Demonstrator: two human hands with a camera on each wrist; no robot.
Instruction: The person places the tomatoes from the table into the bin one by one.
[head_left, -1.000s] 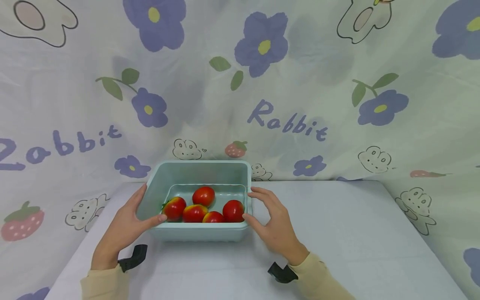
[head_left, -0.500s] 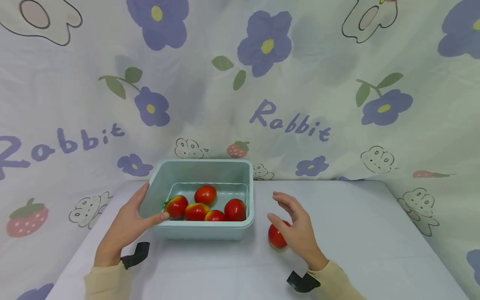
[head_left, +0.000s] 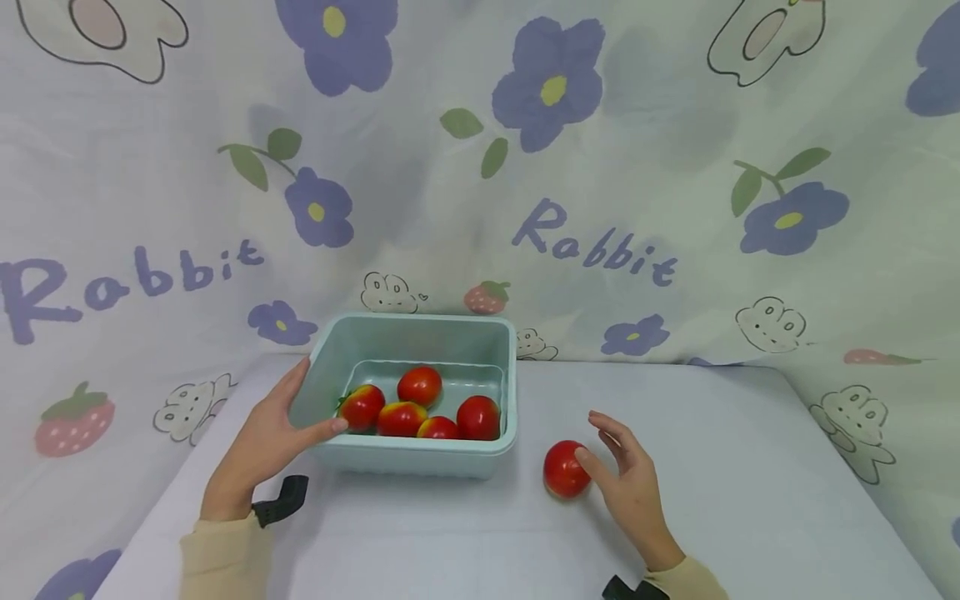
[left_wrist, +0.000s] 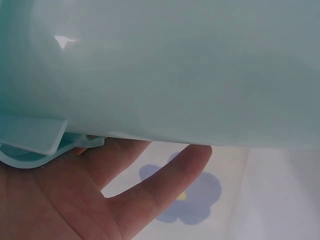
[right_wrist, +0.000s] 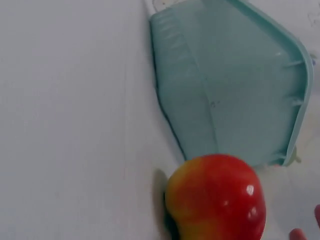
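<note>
In the head view, a pale blue-green plastic bin [head_left: 408, 457] holds several red tomatoes [head_left: 420, 387], some with yellow patches. My left hand [head_left: 258, 442] grips its left end, thumb over the near rim and fingers along the outer side. The left wrist view shows those fingers [left_wrist: 170, 182] against the bin wall [left_wrist: 190, 75]. Right of the bin, a single tomato [head_left: 566, 470] rests on the table. Beside it my right hand [head_left: 630, 492] is held with loosely bent fingers, the thumb overlapping its right edge; contact cannot be told. The right wrist view shows this tomato [right_wrist: 217, 200] near the bin's outside [right_wrist: 235, 80].
A white cloth covers the table [head_left: 712, 467]. Behind it hangs a patterned curtain [head_left: 427, 225] with flowers and rabbits, close to the bin's far side. A black wrist strap [head_left: 281, 500] sits on the left wrist.
My right hand has moved rightward from the bin's right side, and the single tomato has come into sight. My left hand stays on the bin. The whole view has shifted slightly.
</note>
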